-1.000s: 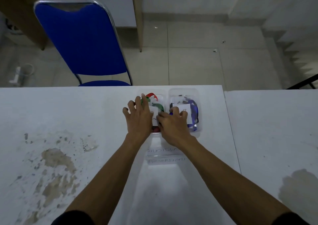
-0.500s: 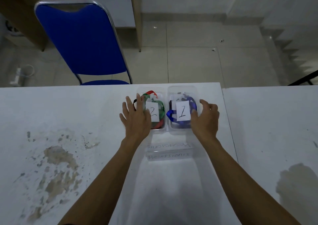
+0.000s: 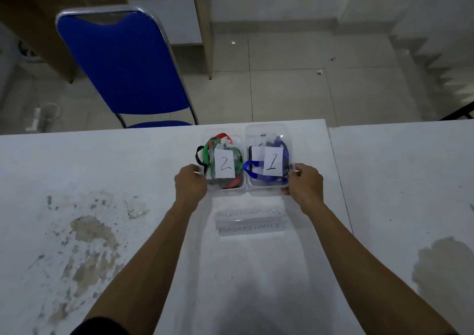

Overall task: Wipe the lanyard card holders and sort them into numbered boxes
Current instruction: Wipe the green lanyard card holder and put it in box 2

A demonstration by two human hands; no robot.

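Two clear plastic boxes sit side by side, touching, at the far edge of the desk (image 3: 128,180): box 2 (image 3: 223,189) on the left, box 1 (image 3: 266,134) on the right, each with a paper number label. The left hand (image 3: 190,184) has its fingers curled onto the outer left side of box 2, and the right hand (image 3: 305,184) does the same on the outer right side of box 1, so the grip on both is closed around the box walls, squeezing the pair together from outside.

Handling guess: these look like thin, light containers, probably flexy and a bit slick, so holding low on the outer walls and sliding them as one unit seems safer than lifting by the rim. The lanyards are soft and floppy; a green-and-red bundle (image 3: 213,152) fills box 2, with a black loop hanging over its left wall, and blue ones (image 3: 256,174) fill box 1. Can't count individual holders, too tangled.

Count: two boxes, two labels, one blue chair (image 3: 123,62) behind, one clear nameplate (image 3: 248,219) just in front of the boxes.
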